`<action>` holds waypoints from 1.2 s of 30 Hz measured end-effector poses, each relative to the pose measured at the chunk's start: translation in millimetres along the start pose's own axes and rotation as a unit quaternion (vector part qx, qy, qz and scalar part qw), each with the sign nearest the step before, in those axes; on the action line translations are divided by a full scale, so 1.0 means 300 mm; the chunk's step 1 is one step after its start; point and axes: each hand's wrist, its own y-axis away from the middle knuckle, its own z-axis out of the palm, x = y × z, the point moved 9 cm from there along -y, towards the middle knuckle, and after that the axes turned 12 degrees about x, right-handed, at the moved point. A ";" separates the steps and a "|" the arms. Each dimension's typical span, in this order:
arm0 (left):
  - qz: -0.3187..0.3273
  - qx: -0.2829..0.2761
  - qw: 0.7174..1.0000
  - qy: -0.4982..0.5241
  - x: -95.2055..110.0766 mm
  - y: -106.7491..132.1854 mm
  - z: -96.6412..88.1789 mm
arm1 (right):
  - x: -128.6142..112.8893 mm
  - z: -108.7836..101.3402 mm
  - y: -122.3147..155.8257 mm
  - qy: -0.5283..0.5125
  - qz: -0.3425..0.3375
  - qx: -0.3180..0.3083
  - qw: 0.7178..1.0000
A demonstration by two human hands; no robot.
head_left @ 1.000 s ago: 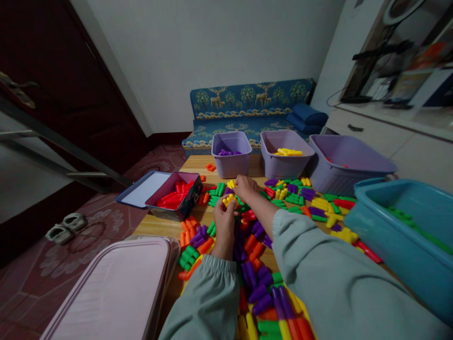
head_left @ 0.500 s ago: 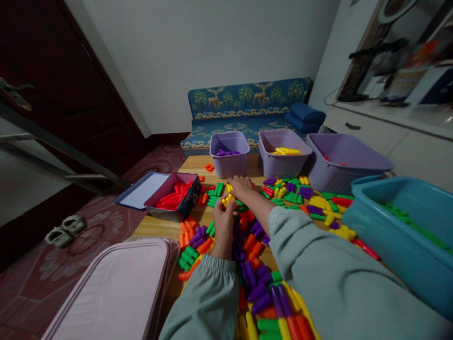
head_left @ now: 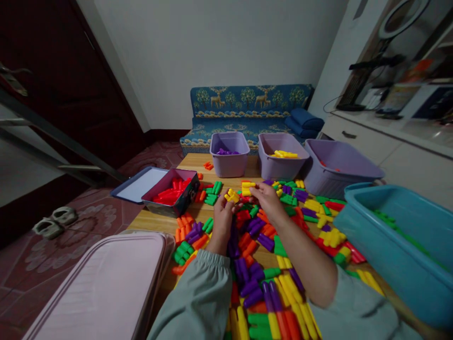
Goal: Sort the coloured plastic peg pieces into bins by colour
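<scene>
My left hand (head_left: 222, 221) pinches a yellow toy building block (head_left: 231, 195) with rounded knobs, held above the wooden table (head_left: 200, 163). To its right, the fingers of my right hand (head_left: 269, 202) grip a second yellow toy building block (head_left: 248, 189) by its right end. A small gap separates the two pieces. Beneath and around both hands lie many loose plastic blocks, among them purple blocks (head_left: 244, 269), green blocks (head_left: 183, 253) and orange blocks (head_left: 184, 226).
Lilac bins (head_left: 230, 165) line the far edge, holding purple, yellow and red blocks. A teal bin (head_left: 399, 250) with green blocks stands at right. On the left are an open tin box (head_left: 169, 208) of red pieces and a pale pink lid (head_left: 102, 283). A patterned sofa (head_left: 244, 125) stands behind.
My right hand has drawn back to the right and now holds up a yellow block. My left hand keeps its yellow block, in nearly the same place. The view has shifted slightly.
</scene>
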 end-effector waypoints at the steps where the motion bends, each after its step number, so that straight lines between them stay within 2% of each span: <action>1: 0.002 -0.006 1.000 -0.006 -0.003 0.002 0.004 | 0.012 -0.008 0.031 -0.025 0.010 -0.014 1.000; 5: 0.002 -0.040 0.998 -0.043 -0.014 0.014 0.020 | 0.040 -0.031 0.101 -0.059 0.017 -0.012 0.998; 9: -0.001 -0.070 0.994 -0.084 -0.021 0.030 0.039 | 0.052 -0.050 0.100 -0.007 -0.014 0.027 1.000; 11: 0.025 -0.097 0.988 -0.116 -0.014 0.038 0.060 | 0.054 -0.054 0.101 0.034 -0.030 0.032 0.998; 14: 0.081 -0.144 0.973 -0.164 0.000 0.053 0.094 | 0.048 -0.040 0.115 0.072 -0.053 0.006 0.996; 16: 0.106 -0.155 0.964 -0.190 0.007 0.057 0.102 | 0.036 -0.031 0.127 0.084 -0.070 -0.008 0.994; 19: 0.115 -0.154 0.957 -0.217 0.011 0.059 0.100 | 0.024 -0.031 0.135 0.095 -0.074 0.000 0.993; 25: 0.147 -0.132 0.951 -0.237 0.044 0.065 0.102 | -0.009 -0.069 0.137 0.123 -0.089 0.072 0.986; 28: 0.145 -0.140 0.951 -0.234 0.038 0.066 0.106 | -0.012 -0.068 0.138 0.113 -0.087 0.068 0.987; 33: 0.063 -0.128 0.962 -0.232 -0.016 0.049 0.081 | -0.005 -0.089 0.132 0.008 -0.026 0.071 0.997; 35: 0.065 -0.111 0.965 -0.227 -0.008 0.044 0.072 | -0.023 -0.097 0.133 -0.039 -0.013 0.066 0.997; 36: 0.065 -0.101 0.971 -0.208 0.001 0.043 0.068 | -0.034 -0.088 0.137 -0.055 -0.009 0.045 0.997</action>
